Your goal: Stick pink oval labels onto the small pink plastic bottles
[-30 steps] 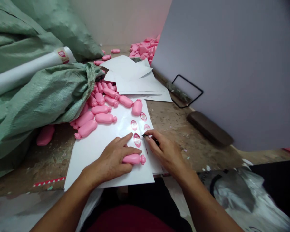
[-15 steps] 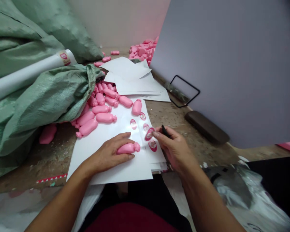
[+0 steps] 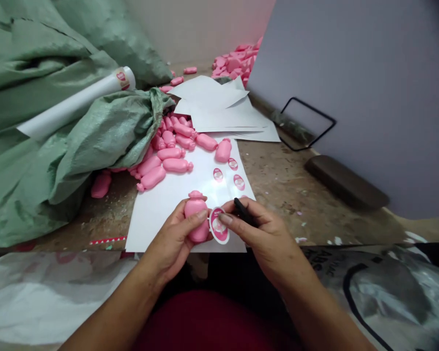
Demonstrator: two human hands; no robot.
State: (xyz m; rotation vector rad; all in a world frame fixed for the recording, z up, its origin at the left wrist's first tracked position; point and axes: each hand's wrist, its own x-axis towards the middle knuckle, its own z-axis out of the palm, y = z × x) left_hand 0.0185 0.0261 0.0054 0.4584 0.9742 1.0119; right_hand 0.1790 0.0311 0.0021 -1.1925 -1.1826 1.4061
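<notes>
- The person's left hand [image 3: 175, 231] wraps its grip closed around a pink bottle-shaped piece [image 3: 195, 209], thumb across the front, knobbed end pointing away from the person.
- The right hand [image 3: 269, 231] pinches an oval pink-and-white label [image 3: 220, 229] between thumb and fingers, with a slim black tool [image 3: 246, 213] also in its grip.
- That label sits right beside the held piece; from here I can't tell whether they touch.
- Both are over white paper [image 3: 155, 214] at the bench's [image 3: 278, 187] near edge.
- Beyond, more oval labels [image 3: 239, 182] lie near loose pink pieces [image 3: 177, 165] by a green sack's [image 3: 128, 126] mouth.
</notes>
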